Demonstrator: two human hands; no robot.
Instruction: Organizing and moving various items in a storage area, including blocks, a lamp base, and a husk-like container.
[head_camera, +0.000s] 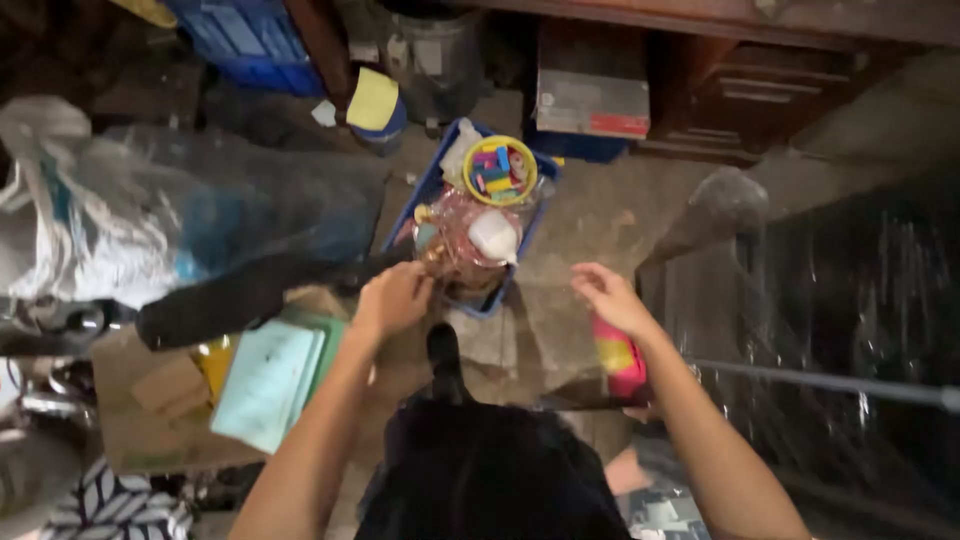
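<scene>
**Both hands at the blue crate on a cluttered floor**

Where your hands meet the work, you have a blue crate (437, 183) sitting on a dusty concrete floor (600, 215), its long axis running from near you, at lower left, away toward upper right. Inside it a clear plastic bag (462, 232) holds small items, among them a white rounded object (493, 236). At the far end of the crate rests a yellow-rimmed round tub (500, 170) filled with coloured pieces.

Your left hand (393, 298) is curled at the near edge of the crate, fingers closed against the bag; whether it truly grips the plastic cannot be told. Your right hand (608, 294) hangs released, fingers loosely spread, just right of the crate and touching nothing visible. Below it lies a pink and yellow object (621, 361).

Left of your left arm, pale green books (268, 380) lie on flattened cardboard (150, 400). A large clear plastic sack (150, 215) fills the far left. Dark plastic sheeting (850, 310) covers the right side. Beyond the crate stand a grey box (592, 103), a blue bin (245, 40) and wooden furniture (760, 90). Lighting is dim.
</scene>
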